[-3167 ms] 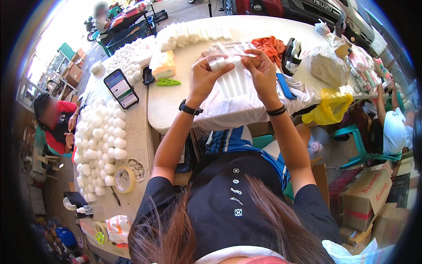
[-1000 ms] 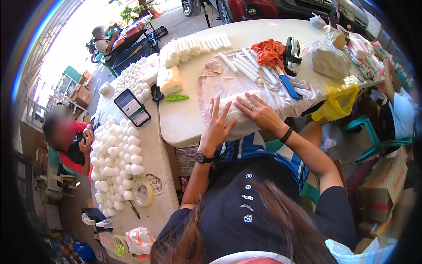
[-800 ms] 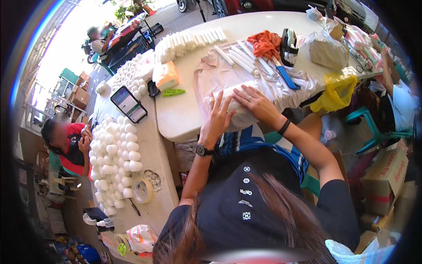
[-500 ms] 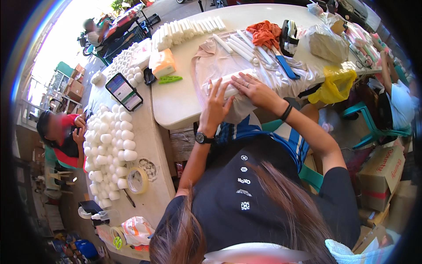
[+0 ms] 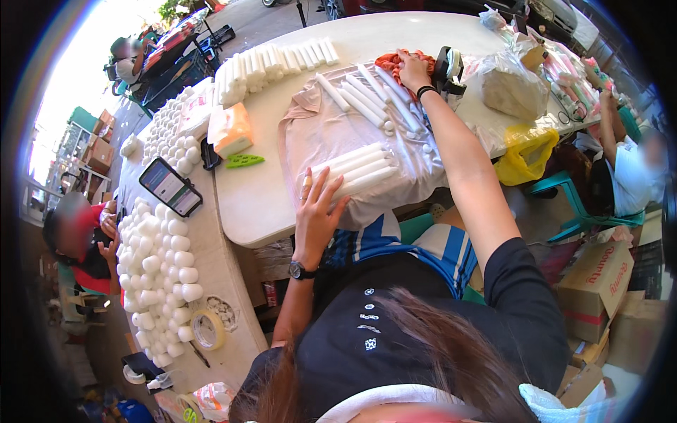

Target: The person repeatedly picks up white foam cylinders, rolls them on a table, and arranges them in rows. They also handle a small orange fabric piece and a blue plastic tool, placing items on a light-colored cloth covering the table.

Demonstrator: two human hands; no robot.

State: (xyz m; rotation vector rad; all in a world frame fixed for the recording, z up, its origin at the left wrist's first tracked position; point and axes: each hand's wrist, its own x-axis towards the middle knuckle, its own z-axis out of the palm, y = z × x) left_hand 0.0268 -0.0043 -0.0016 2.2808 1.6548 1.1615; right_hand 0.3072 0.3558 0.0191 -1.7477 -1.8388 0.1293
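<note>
Several long white candles lie side by side on a pale pink cloth at the near part of the table. My left hand rests at their left ends, fingers stretched out and apart, touching them. My right hand reaches to the far side, its fingers curled into a crumpled orange cloth. Loose white candles lie on the pink cloth between the two hands. Right beside the orange cloth stands a black tape dispenser.
A phone on a stand and many short white candles occupy the left table, near a tape roll. Stacked white candles, a tissue pack and a yellow bag lie around. A person sits at left.
My right hand has left the candles and moved far out to the orange cloth. The candles, earlier mostly under both hands, now show in a row. My left hand stays at their left ends.
</note>
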